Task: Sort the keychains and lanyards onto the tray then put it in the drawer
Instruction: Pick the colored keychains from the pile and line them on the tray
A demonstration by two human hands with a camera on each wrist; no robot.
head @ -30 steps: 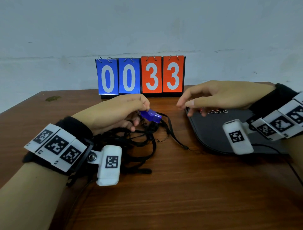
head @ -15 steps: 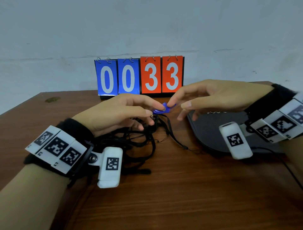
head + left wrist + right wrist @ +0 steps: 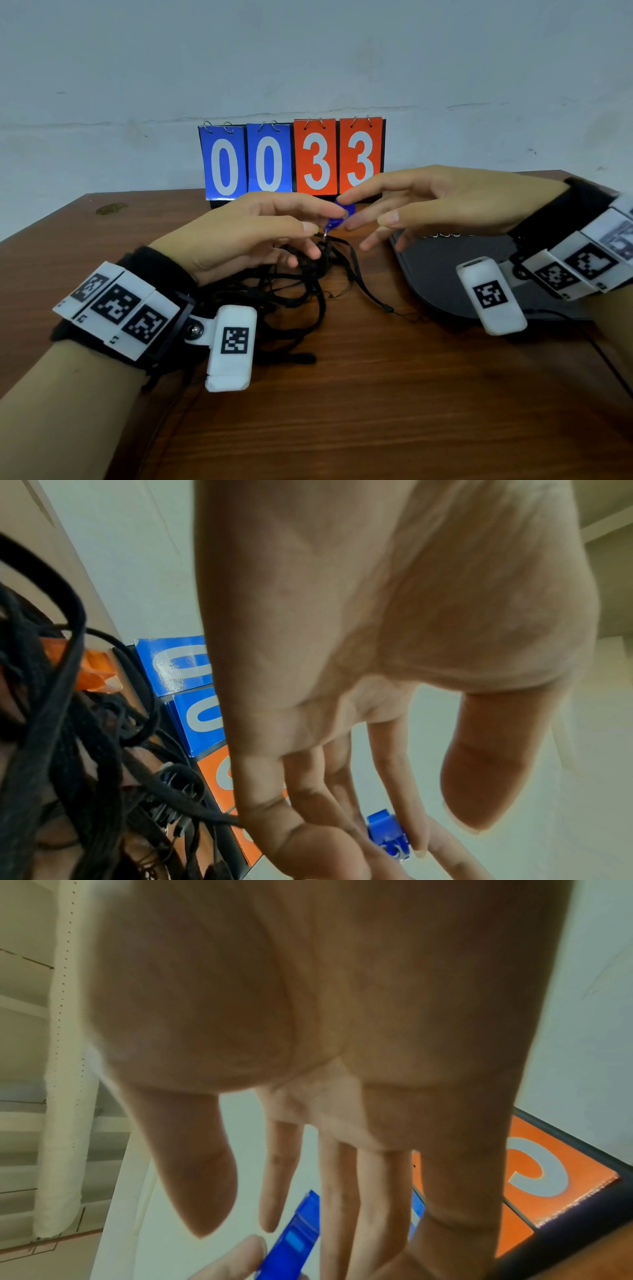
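A blue plastic keychain tag [image 3: 337,217] is pinched in the fingertips of my left hand [image 3: 325,219], raised just above a tangled heap of black lanyards [image 3: 291,294] on the wooden table. A small metal ring hangs under the tag. My right hand [image 3: 356,210] reaches in from the right with straight, spread fingers, its fingertips at the tag. In the right wrist view the blue tag [image 3: 291,1234] lies beyond the index and middle fingers, with the thumb apart. The black tray [image 3: 442,274] lies under the right wrist, with several key rings [image 3: 445,235] on its far side.
A flip scoreboard [image 3: 294,157] reading 0033 stands at the table's back edge against the wall. An orange tag [image 3: 92,672] sits among the lanyards in the left wrist view. Bare wood [image 3: 376,411] stretches in front of the heap and tray.
My left hand lifted the blue tag up off the lanyard heap and to the right. My right hand moved left from over the tray until its fingertips met the tag.
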